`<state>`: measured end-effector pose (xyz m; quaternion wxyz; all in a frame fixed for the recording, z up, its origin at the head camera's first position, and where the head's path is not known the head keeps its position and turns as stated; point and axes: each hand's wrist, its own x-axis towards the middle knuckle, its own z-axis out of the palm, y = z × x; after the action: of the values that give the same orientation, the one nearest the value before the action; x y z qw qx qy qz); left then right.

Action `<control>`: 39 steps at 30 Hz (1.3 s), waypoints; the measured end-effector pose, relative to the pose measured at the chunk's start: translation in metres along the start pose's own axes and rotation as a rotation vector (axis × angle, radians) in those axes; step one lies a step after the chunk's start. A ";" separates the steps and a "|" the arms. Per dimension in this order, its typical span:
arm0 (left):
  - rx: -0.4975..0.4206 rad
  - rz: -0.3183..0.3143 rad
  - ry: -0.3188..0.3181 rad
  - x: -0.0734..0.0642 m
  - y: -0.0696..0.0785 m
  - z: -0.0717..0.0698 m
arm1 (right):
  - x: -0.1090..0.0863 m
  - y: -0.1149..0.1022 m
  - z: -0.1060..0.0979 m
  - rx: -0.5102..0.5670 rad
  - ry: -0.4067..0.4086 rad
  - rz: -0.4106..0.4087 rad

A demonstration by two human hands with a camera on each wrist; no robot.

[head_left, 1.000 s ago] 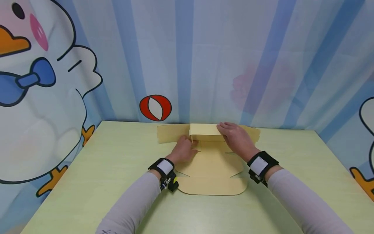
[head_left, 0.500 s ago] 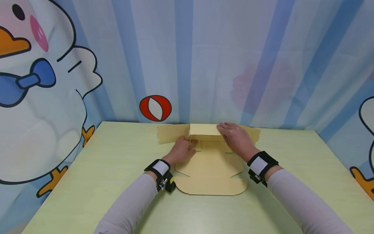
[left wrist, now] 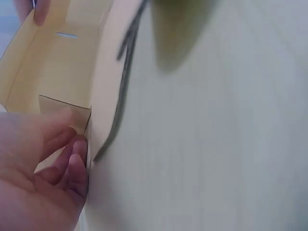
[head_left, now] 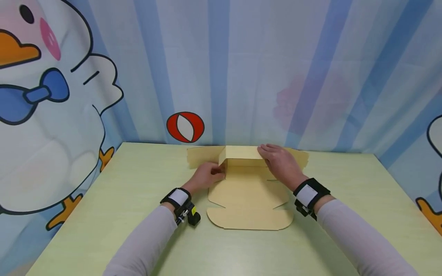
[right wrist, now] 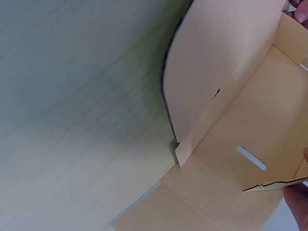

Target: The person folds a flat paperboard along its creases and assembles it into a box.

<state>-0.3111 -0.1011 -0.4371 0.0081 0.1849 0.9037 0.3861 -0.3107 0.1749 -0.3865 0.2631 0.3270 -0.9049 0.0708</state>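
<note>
1. You have the cardboard blank in front of you on the surface, near its far edge, with the rounded end towards you and the far panel raised.
2. Your left hand reaches forward and inward from the lower left, low at the blank's left side by the upright flap.
3. Its fingers are bent and close together, pinching the cardboard at that flap; the exact contact is partly hidden.
4. Your right hand comes in from the lower right, higher than the left, its back uppermost over the right end of the raised panel.
5. Its fingers hold that panel, one on each side of the cardboard edge in the right wrist view.
6. Both your forearms slant inward, a black wristband on each.
</note>
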 end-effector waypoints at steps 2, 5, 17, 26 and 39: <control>-0.002 -0.023 -0.002 -0.001 0.000 -0.001 | -0.001 0.000 0.000 -0.001 0.001 0.002; 0.001 -0.028 0.007 -0.003 -0.001 -0.003 | -0.001 0.000 0.000 -0.001 0.000 0.004; 0.197 0.083 0.159 -0.007 0.002 -0.038 | 0.000 -0.002 0.000 0.002 0.000 0.003; 0.287 0.229 0.338 -0.001 0.013 -0.065 | -0.002 -0.002 -0.001 0.031 -0.011 0.021; 0.134 0.016 0.322 -0.005 -0.012 -0.071 | -0.002 -0.001 0.002 0.017 -0.015 0.019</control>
<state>-0.3214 -0.1598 -0.3965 -0.1521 0.1278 0.9156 0.3496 -0.3096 0.1745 -0.3896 0.2528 0.3210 -0.9093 0.0785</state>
